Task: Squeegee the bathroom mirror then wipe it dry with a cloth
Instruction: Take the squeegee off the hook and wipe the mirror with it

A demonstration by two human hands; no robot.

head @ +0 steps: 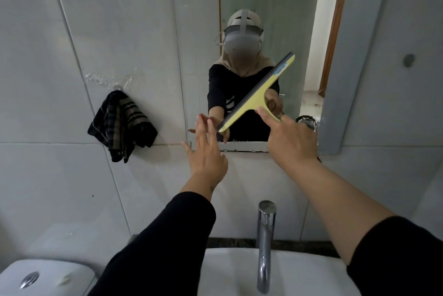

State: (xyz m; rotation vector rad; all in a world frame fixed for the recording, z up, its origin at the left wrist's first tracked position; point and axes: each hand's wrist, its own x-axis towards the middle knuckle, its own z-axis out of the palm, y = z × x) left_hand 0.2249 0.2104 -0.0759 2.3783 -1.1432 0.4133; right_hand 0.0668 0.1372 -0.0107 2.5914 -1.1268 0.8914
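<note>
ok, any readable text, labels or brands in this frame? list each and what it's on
Nothing readable.
Squeegee: small blue-and-white sticker near the upper end of the yellow head, print too blurred to read.
Faucet, dark striped cloth, toilet tank: no visible markings.

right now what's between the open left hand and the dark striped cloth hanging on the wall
Nothing but bare grey wall tile in the head view. The left hand is spread by the mirror's lower left corner; the dark striped cloth hangs from its hook, untouched.
</note>
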